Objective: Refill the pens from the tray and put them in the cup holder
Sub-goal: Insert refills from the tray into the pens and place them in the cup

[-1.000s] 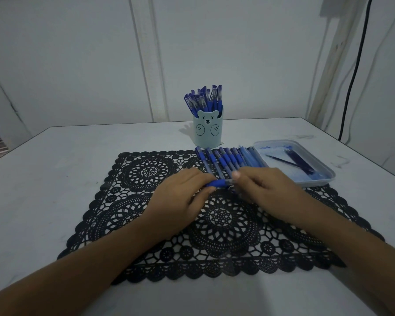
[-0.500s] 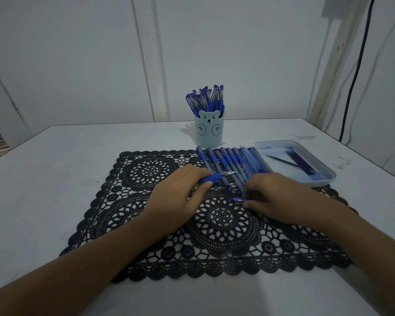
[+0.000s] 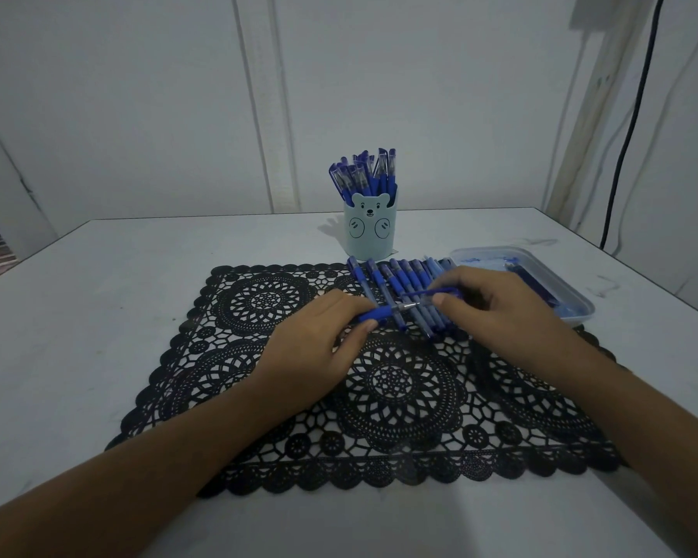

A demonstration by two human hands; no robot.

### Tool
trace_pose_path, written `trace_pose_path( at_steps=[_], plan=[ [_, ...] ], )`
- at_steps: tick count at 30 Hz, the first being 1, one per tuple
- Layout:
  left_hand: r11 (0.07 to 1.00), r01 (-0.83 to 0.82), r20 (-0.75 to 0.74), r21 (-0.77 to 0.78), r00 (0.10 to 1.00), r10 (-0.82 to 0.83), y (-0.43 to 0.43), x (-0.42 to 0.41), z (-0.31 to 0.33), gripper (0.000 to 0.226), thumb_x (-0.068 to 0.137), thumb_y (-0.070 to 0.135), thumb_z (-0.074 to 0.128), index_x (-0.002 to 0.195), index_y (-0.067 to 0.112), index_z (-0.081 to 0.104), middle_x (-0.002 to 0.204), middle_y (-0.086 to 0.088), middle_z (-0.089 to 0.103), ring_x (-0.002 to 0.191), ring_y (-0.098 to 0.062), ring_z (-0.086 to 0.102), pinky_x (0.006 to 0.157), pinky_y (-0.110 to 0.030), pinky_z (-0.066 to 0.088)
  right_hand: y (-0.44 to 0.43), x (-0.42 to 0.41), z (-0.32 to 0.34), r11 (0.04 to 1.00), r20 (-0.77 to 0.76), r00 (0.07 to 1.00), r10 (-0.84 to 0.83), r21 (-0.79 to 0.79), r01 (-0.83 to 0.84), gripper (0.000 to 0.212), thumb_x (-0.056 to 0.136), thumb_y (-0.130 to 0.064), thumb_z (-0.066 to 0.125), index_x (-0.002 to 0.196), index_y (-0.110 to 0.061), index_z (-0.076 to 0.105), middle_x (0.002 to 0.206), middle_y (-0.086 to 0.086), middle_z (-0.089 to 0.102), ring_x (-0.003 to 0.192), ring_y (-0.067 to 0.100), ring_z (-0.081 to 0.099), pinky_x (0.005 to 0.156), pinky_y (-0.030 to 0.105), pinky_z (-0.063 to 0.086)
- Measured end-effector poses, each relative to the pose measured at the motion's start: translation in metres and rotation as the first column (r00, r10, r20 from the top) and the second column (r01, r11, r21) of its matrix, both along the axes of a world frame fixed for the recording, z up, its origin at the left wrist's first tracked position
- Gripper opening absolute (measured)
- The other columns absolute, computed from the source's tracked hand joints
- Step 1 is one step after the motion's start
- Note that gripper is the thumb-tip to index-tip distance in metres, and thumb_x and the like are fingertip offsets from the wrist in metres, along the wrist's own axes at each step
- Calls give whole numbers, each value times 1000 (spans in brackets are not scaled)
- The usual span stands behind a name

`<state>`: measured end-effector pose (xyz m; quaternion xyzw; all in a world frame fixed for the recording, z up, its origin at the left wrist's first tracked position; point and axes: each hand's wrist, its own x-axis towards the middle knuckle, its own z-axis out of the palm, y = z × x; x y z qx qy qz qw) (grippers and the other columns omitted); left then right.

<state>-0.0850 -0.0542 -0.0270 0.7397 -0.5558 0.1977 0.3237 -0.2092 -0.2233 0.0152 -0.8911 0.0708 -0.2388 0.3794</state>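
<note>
head view showed the left hand (image 3: 319, 336) pinching a blue pen (image 3: 381, 312) by its grip above the black lace mat (image 3: 258, 356), and the right hand (image 3: 496, 312) pinching a thin blue refill (image 3: 428, 293) just beside its tip; the bear cup holder (image 3: 369, 231) stood behind, the tray (image 3: 581, 314) at right.

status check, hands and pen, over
left grip holds pen, tip toward right grip, which pinches a thin blue piece. loose pens on mat directly beneath. path to cup holder open.

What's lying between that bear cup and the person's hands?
A row of blue pens lies side by side on the black mat, between the cup and the left hand and right hand. The head view shows it.
</note>
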Motion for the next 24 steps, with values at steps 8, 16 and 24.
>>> trace_pose_path(
  at_steps=[8, 16, 24],
  plan=[
    [999, 17, 79, 41, 997, -20, 0, -2, 0, 31, 90, 31, 43, 104, 14, 64, 81, 9, 59, 72, -2, 46, 64, -12, 37, 7, 2, -8, 987, -89, 988, 127, -91, -135, 13, 86, -25, 60, 89, -37, 62, 74, -19, 62, 68, -7, 54, 62, 8, 39],
    [1000, -7, 122, 30, 993, 4, 2, -2, -1, 28, 90, 26, 42, 98, 12, 65, 74, 6, 58, 69, -5, 44, 60, -10, 26, 8, 6, -20, 971, 93, 985, 143, -208, -121, 17, 85, -25, 63, 101, -28, 68, 87, -24, 62, 85, -5, 57, 72, 10, 44],
    [990, -121, 154, 79, 982, 107, -4, 6, 6, 20, 91, 24, 49, 101, 13, 62, 68, 9, 55, 49, 3, 33, 51, -13, 23, 0, 12, -24, 993, 47, 999, 6, -122, 0, 39, 92, -45, 38, 121, -26, 54, 109, -15, 58, 94, -7, 52, 78, 4, 38]
  ],
)
